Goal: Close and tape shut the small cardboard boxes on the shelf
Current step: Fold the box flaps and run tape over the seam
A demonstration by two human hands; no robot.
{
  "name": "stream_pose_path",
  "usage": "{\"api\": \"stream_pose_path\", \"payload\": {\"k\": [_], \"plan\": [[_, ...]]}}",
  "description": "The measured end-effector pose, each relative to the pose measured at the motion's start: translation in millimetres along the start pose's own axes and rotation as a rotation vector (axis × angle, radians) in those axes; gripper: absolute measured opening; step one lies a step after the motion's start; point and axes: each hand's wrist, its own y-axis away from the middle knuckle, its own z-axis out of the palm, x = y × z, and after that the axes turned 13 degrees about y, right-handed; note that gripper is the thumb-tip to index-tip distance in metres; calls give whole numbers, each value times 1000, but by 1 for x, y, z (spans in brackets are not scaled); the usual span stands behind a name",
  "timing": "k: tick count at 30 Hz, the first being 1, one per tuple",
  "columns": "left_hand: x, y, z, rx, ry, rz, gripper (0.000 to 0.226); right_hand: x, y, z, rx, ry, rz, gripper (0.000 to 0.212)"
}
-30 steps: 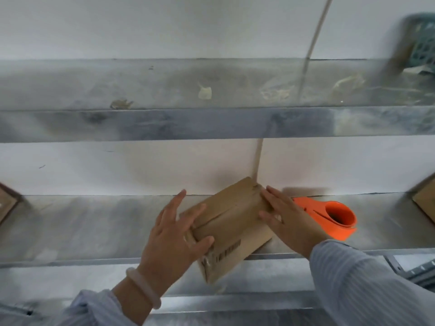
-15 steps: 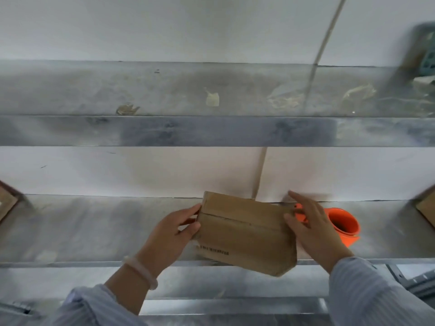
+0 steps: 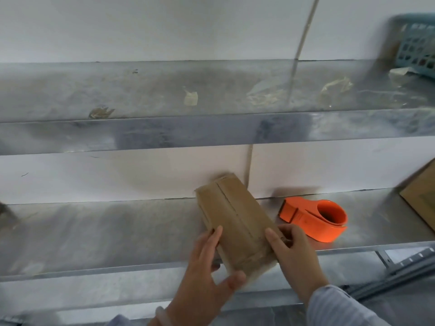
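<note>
A small brown cardboard box [image 3: 237, 220] is held above the front edge of the lower metal shelf [image 3: 94, 234], its long side pointing away from me and its closed flaps with the centre seam facing up. My left hand [image 3: 207, 276] grips its near left corner, thumb under the near end. My right hand [image 3: 294, 257] grips its right side, fingers curled behind the edge. An orange tape dispenser [image 3: 315, 218] lies on the shelf just right of the box.
Another cardboard box [image 3: 421, 196] sits at the shelf's right edge. The upper shelf [image 3: 164, 130] carries tape scraps and a teal plastic basket [image 3: 414, 45] at far right. A white wall stands behind the shelves.
The box has been turned from lying crosswise to pointing away from me, seam side up. Both hands shifted to its near end. The tape dispenser now shows fully.
</note>
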Motion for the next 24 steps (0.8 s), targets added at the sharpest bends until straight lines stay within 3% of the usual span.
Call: {"api": "stream_pose_path", "payload": {"k": [2,8,10,14,19,24], "plan": [[-5,1,3,-57,-82,6,107,3,13,9,-12,13,-14,19],[-15,-16,-11,14,-164,127,85,20,13,-10,-173,188,-139,15],[-16,-21,-9,8,-166,140,88,29,-2,-29,-96,317,-195,23],[-17,-25,-1,32,-177,144,89,55,-54,-68,252,629,-288,48],[-19,-21,2,90,-156,68,89,84,-108,-88,-35,1044,-225,70],[-8,-12,14,193,-255,-19,102,87,-132,-93,-38,1207,-341,73]]}}
